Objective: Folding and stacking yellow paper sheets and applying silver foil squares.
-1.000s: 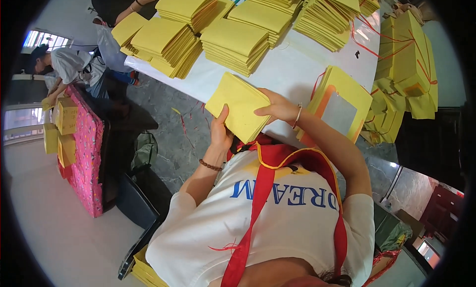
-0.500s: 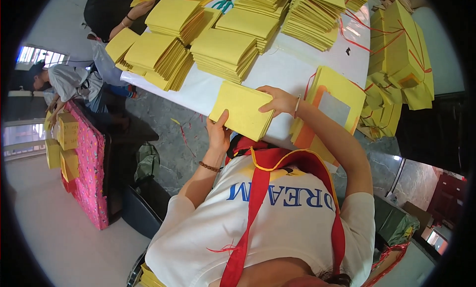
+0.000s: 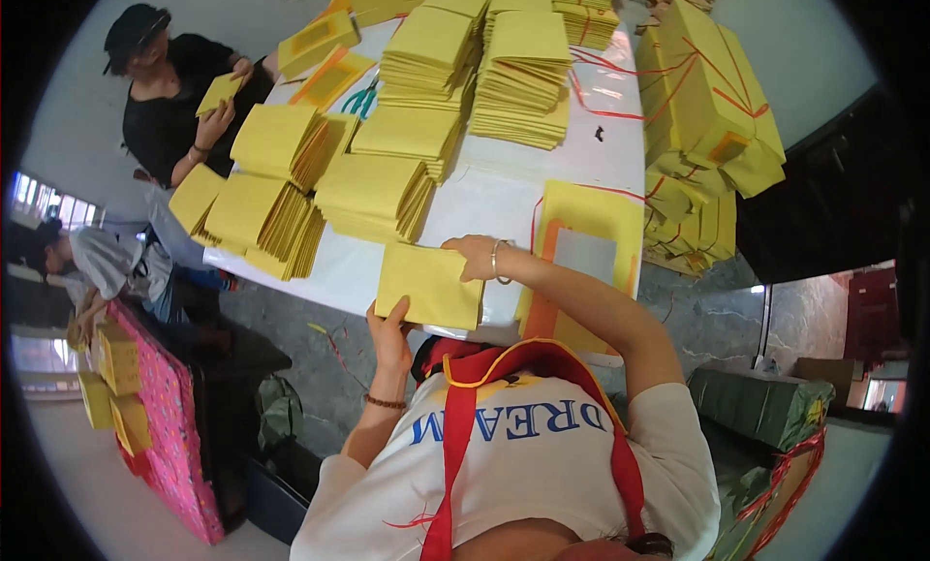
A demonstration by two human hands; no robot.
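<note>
Between my two hands is a small stack of folded yellow paper (image 3: 428, 288), over the near edge of the white-covered table (image 3: 494, 195). My left hand (image 3: 391, 336) grips its near left corner, with the thumb on top and the other fingers hidden underneath. At the far right corner my right hand (image 3: 473, 258) is closed on the same stack, its fingertips partly out of sight. Just beyond lies a pile of folded yellow paper (image 3: 373, 188). To the right of my right hand are flat yellow sheets (image 3: 572, 212) with an orange strip and a grey panel.
More yellow piles (image 3: 523, 72) cover the far table, near teal-handled scissors (image 3: 360, 100). Red-tied yellow bundles (image 3: 712, 86) stand at the right. A person in black (image 3: 174, 106) holds yellow paper across the table. Another person (image 3: 121, 261) works by a pink-covered table (image 3: 170, 416).
My view has shifted, showing more of the far table and the person in black. Both hands still hold the stack, which now lies flatter, and my right hand sits closer to its far corner.
</note>
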